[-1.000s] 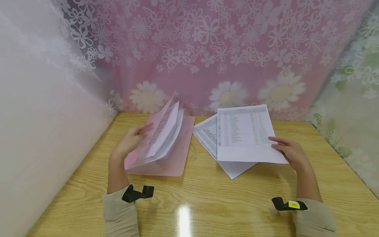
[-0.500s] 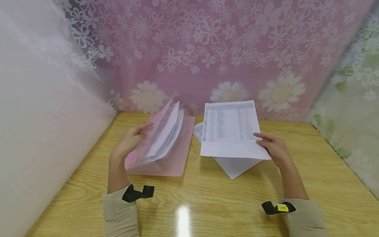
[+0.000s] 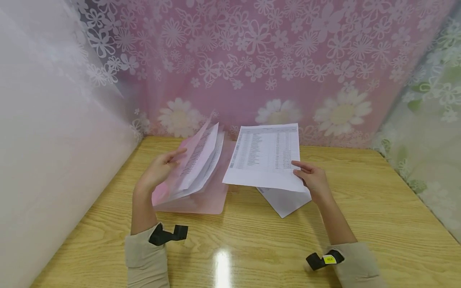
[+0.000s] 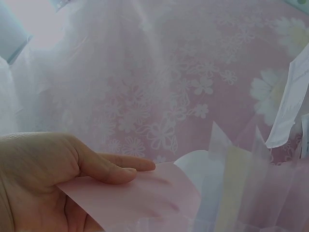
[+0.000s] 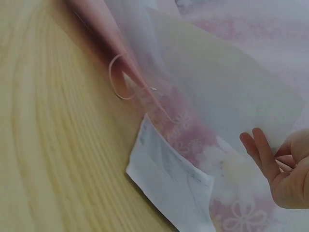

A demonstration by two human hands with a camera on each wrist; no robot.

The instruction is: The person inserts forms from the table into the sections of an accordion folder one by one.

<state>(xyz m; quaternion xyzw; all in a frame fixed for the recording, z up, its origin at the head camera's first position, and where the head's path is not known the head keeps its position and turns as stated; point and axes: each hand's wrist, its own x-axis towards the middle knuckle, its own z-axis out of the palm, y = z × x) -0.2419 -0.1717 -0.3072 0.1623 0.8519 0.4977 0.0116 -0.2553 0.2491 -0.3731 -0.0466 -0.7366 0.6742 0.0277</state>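
Note:
My left hand (image 3: 158, 171) pinches the raised pink cover of a file folder (image 3: 212, 204), thumb on one face and fingers on the other. Clear sleeves with printed pages (image 3: 201, 160) stand partly fanned inside the folder. In the left wrist view the thumb lies over the pink cover (image 4: 145, 193). My right hand (image 3: 312, 180) pinches a printed sheet of paper (image 3: 266, 156) by its right edge, holding it raised and tilted. The sheet's left side overlaps the folder's right part in the head view. In the right wrist view the sheet's pale back (image 5: 217, 82) shows.
Under the raised sheet another printed paper (image 3: 284, 202) lies askew on the wooden table (image 3: 259, 248), mostly hidden. A thin elastic loop (image 5: 113, 77) hangs at the folder's edge in the right wrist view. A pink flowered curtain (image 3: 234, 60) stands behind the table.
My right hand has carried the printed sheet leftward, from above the loose paper to overlapping the folder's right side. My left hand and the folder stay where they were.

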